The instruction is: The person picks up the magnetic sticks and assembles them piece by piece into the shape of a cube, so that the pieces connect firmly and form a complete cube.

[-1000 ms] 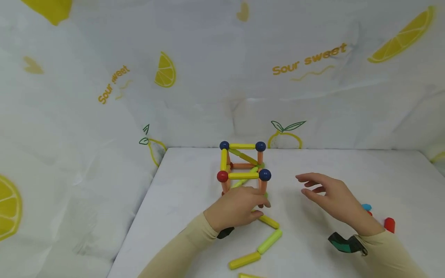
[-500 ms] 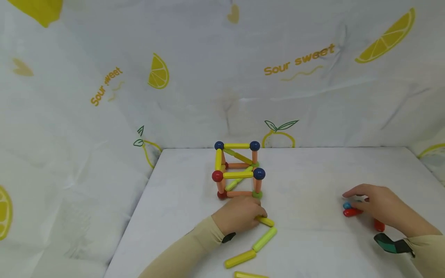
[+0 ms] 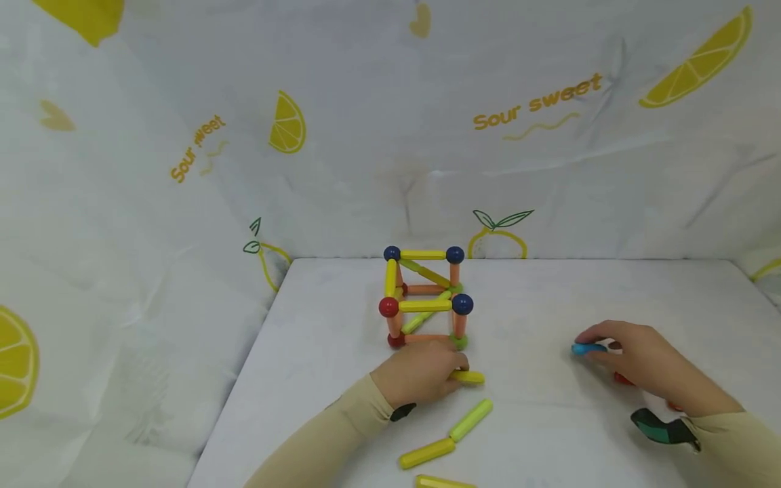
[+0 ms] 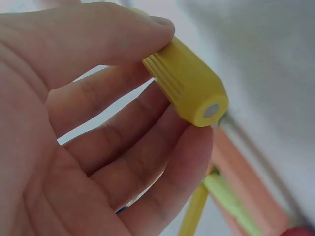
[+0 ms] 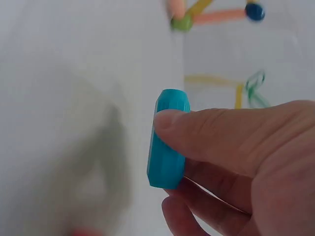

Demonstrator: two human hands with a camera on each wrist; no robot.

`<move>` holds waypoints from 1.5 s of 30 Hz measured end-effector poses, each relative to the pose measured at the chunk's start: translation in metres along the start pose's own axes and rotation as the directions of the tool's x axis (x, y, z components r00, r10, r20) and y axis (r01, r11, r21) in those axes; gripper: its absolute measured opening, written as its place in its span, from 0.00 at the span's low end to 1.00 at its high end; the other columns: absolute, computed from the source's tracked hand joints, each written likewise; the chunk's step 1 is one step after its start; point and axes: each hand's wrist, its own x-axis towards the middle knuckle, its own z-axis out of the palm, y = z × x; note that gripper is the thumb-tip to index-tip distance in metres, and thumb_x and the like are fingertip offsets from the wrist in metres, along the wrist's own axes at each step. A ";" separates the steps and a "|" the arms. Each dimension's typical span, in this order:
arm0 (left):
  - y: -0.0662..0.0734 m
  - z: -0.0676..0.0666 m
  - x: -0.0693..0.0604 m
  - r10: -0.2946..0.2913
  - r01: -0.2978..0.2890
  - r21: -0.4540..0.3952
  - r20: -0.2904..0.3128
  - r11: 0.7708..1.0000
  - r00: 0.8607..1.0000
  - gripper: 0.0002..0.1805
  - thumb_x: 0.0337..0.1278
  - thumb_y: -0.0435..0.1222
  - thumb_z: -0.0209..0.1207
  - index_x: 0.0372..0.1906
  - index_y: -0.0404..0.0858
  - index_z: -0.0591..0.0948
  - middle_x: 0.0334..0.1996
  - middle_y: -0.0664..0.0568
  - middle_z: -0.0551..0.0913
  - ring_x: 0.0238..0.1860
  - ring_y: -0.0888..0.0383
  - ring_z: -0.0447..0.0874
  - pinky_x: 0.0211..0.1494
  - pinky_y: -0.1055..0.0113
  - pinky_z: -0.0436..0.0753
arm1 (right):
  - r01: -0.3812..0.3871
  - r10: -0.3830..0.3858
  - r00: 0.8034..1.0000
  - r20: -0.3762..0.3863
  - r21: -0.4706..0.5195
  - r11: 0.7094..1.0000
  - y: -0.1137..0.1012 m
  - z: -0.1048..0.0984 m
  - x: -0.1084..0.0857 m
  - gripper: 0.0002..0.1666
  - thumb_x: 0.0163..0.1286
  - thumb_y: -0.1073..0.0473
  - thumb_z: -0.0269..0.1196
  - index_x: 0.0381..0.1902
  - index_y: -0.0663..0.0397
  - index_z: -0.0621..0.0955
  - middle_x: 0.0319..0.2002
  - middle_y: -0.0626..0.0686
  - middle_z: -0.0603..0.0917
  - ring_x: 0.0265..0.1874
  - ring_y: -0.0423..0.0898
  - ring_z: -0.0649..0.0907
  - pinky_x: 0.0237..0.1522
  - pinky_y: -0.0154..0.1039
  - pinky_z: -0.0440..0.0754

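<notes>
My left hand [image 3: 421, 373] pinches a yellow magnetic rod [image 4: 189, 81] between thumb and fingers; a silvery magnet shows at the rod's end in the left wrist view. Just beyond that hand stands a box-shaped frame of rods and balls, with a yellow top rod [image 3: 426, 306], a red ball [image 3: 388, 307] and a dark blue ball [image 3: 462, 304] at its front. Off to the right, my right hand [image 3: 641, 359] holds a short blue magnetic rod [image 5: 169, 140] between thumb and fingers, above the table. The frame's front bottom edge is partly hidden by the left hand.
A lime rod [image 3: 470, 420] and a yellow rod [image 3: 427, 453] lie nearer me on the white table [image 3: 537, 434], with another yellow rod [image 3: 444, 482] at the bottom edge. A red piece [image 3: 624, 379] is partly hidden under my right hand. A lemon-print sheet [image 3: 366, 190] hangs behind.
My right hand went right to the blue and red pieces, then lifted the blue rod and came back leftward. My left hand reached down and picked the yellow rod up off the table.
</notes>
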 end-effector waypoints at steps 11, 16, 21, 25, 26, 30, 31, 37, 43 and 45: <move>0.004 -0.022 -0.003 -0.034 0.040 0.046 -0.123 0.998 0.992 0.16 0.71 0.44 0.70 0.59 0.48 0.89 0.44 0.59 0.88 0.37 0.68 0.80 0.40 0.81 0.79 | 0.196 -0.190 0.979 -0.069 0.101 0.975 -0.092 0.023 0.015 0.13 0.70 0.55 0.76 0.51 0.38 0.89 0.48 0.38 0.89 0.48 0.42 0.87 0.51 0.46 0.89; 0.005 -0.028 -0.005 -0.053 0.063 0.052 -0.175 0.997 0.983 0.15 0.71 0.44 0.70 0.58 0.47 0.90 0.40 0.58 0.86 0.33 0.67 0.76 0.35 0.82 0.76 | 0.250 -0.240 0.966 -0.091 0.120 0.961 -0.111 0.027 0.015 0.15 0.69 0.56 0.77 0.51 0.35 0.89 0.46 0.34 0.87 0.46 0.36 0.86 0.50 0.40 0.89; 0.003 -0.030 -0.009 -0.051 0.062 0.049 -0.202 0.997 0.978 0.15 0.71 0.44 0.70 0.58 0.47 0.90 0.40 0.58 0.86 0.32 0.67 0.76 0.35 0.83 0.75 | 0.297 -0.284 0.953 -0.108 0.130 0.946 -0.120 0.029 0.016 0.17 0.68 0.58 0.78 0.51 0.34 0.88 0.45 0.33 0.86 0.45 0.32 0.84 0.49 0.39 0.90; 0.002 -0.030 -0.012 -0.045 0.056 0.047 -0.212 0.997 0.976 0.15 0.71 0.44 0.70 0.58 0.47 0.90 0.38 0.58 0.85 0.31 0.67 0.74 0.33 0.82 0.73 | 0.315 -0.303 0.948 -0.102 0.134 0.940 -0.126 0.030 0.018 0.16 0.68 0.58 0.77 0.51 0.34 0.88 0.44 0.33 0.86 0.44 0.32 0.84 0.49 0.39 0.90; 0.002 -0.030 -0.013 -0.045 0.056 0.048 -0.215 0.997 0.976 0.15 0.71 0.43 0.70 0.58 0.47 0.90 0.37 0.58 0.85 0.31 0.67 0.74 0.33 0.82 0.73 | 0.318 -0.306 0.947 -0.102 0.137 0.938 -0.127 0.031 0.019 0.16 0.68 0.58 0.77 0.51 0.34 0.88 0.44 0.33 0.86 0.44 0.32 0.84 0.49 0.39 0.90; 0.000 -0.030 -0.014 -0.051 0.067 0.060 -0.236 0.996 0.970 0.14 0.71 0.42 0.70 0.56 0.46 0.90 0.39 0.58 0.86 0.32 0.67 0.77 0.37 0.82 0.77 | 0.318 -0.301 0.946 -0.122 0.159 0.934 -0.132 0.033 0.021 0.17 0.68 0.60 0.77 0.51 0.36 0.88 0.45 0.35 0.86 0.42 0.32 0.84 0.47 0.36 0.90; -0.001 -0.029 -0.014 -0.055 0.073 0.066 -0.239 0.995 0.969 0.14 0.71 0.42 0.70 0.56 0.46 0.89 0.39 0.58 0.86 0.33 0.67 0.78 0.39 0.81 0.79 | 0.317 -0.297 0.945 -0.134 0.169 0.933 -0.133 0.035 0.021 0.17 0.68 0.60 0.77 0.51 0.37 0.88 0.45 0.36 0.86 0.42 0.32 0.84 0.46 0.35 0.89; -0.009 -0.019 -0.022 -0.097 0.129 0.114 -0.247 0.985 0.964 0.15 0.69 0.42 0.72 0.57 0.45 0.88 0.43 0.57 0.88 0.37 0.65 0.84 0.44 0.77 0.85 | 0.322 -0.276 0.935 -0.223 0.201 0.925 -0.148 0.048 0.023 0.15 0.67 0.61 0.78 0.49 0.39 0.89 0.46 0.39 0.88 0.39 0.32 0.84 0.43 0.32 0.88; -0.019 -0.005 -0.034 -0.152 0.205 0.157 -0.294 0.966 0.944 0.16 0.69 0.40 0.72 0.58 0.45 0.87 0.46 0.56 0.89 0.41 0.63 0.88 0.43 0.73 0.89 | 0.382 -0.323 0.900 -0.293 0.175 0.907 -0.163 0.067 0.029 0.17 0.64 0.65 0.79 0.46 0.40 0.88 0.44 0.39 0.88 0.38 0.33 0.86 0.42 0.34 0.90; -0.021 -0.001 -0.035 -0.189 0.235 0.137 -0.286 0.962 0.939 0.17 0.68 0.41 0.73 0.58 0.44 0.86 0.48 0.54 0.89 0.44 0.62 0.89 0.45 0.72 0.90 | 0.392 -0.332 0.891 -0.308 0.156 0.907 -0.168 0.072 0.031 0.18 0.64 0.65 0.79 0.46 0.40 0.88 0.44 0.39 0.88 0.39 0.34 0.86 0.43 0.36 0.90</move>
